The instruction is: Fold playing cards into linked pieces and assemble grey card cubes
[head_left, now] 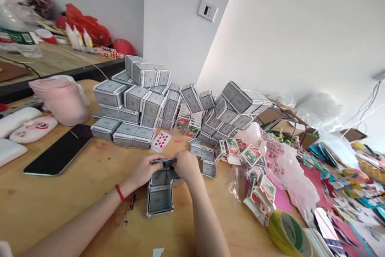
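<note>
In front of me on the wooden table lies an open-topped structure of folded grey playing cards (160,200), made of joined square boxes. My left hand (144,172) grips its far left edge, the thumb reaching inside. My right hand (187,164) is closed on the far right part, fingers bent over the card wall; its fingertips are partly hidden. Just beyond my left hand lies a ten of diamonds card (161,141), face up. Right of my right hand stands another open group of card boxes (207,156). Closed card blocks (135,98) are stacked behind.
A black phone (58,150) and a pink cylindrical item (60,100) lie to the left. Opened card packs (251,154), a plastic bag (291,173) and a yellow-green tape roll (288,233) crowd the right. More card blocks (237,100) rise at the back, near the wall.
</note>
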`<action>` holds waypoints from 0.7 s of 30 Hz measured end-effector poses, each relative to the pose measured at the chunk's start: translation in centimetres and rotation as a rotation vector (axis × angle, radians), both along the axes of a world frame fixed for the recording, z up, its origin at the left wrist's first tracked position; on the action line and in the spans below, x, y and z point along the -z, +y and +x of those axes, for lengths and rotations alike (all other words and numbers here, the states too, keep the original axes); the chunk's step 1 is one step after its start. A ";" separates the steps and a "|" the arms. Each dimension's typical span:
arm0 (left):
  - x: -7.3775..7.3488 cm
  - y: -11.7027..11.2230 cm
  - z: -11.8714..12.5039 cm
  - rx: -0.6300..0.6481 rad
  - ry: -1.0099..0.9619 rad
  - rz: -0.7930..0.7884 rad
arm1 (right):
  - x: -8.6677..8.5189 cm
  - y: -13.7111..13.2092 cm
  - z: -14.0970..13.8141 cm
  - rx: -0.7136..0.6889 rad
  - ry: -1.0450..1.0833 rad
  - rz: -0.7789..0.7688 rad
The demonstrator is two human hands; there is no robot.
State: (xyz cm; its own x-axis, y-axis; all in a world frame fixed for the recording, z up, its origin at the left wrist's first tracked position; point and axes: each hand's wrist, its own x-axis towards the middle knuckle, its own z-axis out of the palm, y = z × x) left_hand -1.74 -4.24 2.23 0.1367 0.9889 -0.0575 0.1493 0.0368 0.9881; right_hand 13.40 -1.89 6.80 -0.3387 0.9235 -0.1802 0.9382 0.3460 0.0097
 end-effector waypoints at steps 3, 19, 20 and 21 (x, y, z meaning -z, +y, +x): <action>0.5 0.1 -0.1 -0.024 -0.011 0.016 | 0.4 0.2 0.1 -0.014 0.030 0.013; 1.7 0.4 1.5 -0.157 -0.379 0.151 | 2.5 0.0 0.4 0.095 0.570 -0.112; 1.7 0.5 1.6 -0.157 -0.367 0.141 | 2.5 -0.2 0.4 0.105 0.566 -0.106; 1.8 0.5 1.6 -0.145 -0.359 0.139 | 2.5 -0.4 0.5 0.115 0.563 -0.102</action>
State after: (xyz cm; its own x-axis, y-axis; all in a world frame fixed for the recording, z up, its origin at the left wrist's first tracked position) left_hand -0.12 -3.73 0.46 -0.0178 0.9944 0.1043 -0.2031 -0.1057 0.9734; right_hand 13.86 -2.34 4.25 -0.3068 0.9474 -0.0913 0.8207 0.2148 -0.5294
